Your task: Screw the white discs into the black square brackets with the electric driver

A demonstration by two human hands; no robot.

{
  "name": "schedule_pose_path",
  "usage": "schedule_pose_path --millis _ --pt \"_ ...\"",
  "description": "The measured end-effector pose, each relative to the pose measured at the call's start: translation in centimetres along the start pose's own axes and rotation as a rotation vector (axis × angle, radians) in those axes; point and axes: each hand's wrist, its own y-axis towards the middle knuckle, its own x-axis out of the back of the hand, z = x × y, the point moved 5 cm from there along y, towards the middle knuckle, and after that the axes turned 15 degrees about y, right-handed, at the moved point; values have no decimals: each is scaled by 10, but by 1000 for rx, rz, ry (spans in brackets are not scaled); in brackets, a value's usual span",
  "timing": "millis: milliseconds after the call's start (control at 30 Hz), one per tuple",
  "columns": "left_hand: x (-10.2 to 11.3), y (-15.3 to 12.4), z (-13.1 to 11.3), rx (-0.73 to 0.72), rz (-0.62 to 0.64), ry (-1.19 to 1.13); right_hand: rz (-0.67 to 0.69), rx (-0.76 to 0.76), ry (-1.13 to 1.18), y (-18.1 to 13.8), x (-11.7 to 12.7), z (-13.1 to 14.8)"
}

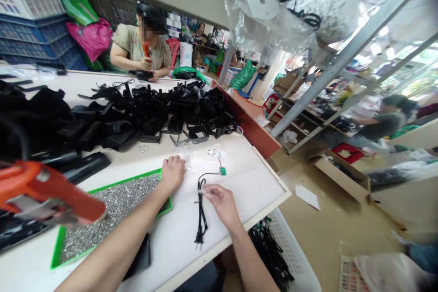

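My right hand (221,200) pinches the upper end of a bundled black power cord (201,216) lying on the white table (249,178). A thin wire runs from it to a small green circuit board (222,171) and a white part (214,152). My left hand (173,172) rests closed on the table by the corner of a green tray (102,189), on a clear plastic bag (188,150); what it holds is hidden.
The green tray holds a heap of small screws. An orange power screwdriver (51,191) hangs close at the left. Black plastic parts (147,109) pile across the table. A person (142,45) sits at the far end. A white basket (294,255) of cords stands below the table edge.
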Motion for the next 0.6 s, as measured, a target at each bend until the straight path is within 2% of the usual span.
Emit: schedule_pose_path --millis 67,167,267,367,433,500,600 --pt "16 -8 -3 19 -58 -51 -187 68 224 -17 12 -2" --pt "36 -30 -7 21 -112 -130 -267 182 324 -35 8 3" --pt "41 -72 -3 14 -76 -362 -212 245 348 -44 -8 18" --pt "30 -129 4 27 142 -953 -116 336 377 -47 -26 36" --pt "21 -167 8 72 289 -1248 -11 367 419 -47 -42 44" --pt "15 -200 16 179 358 -1396 106 352 456 -47 -60 48" --pt "7 -235 33 409 344 -1469 179 265 463 -48 -82 48"
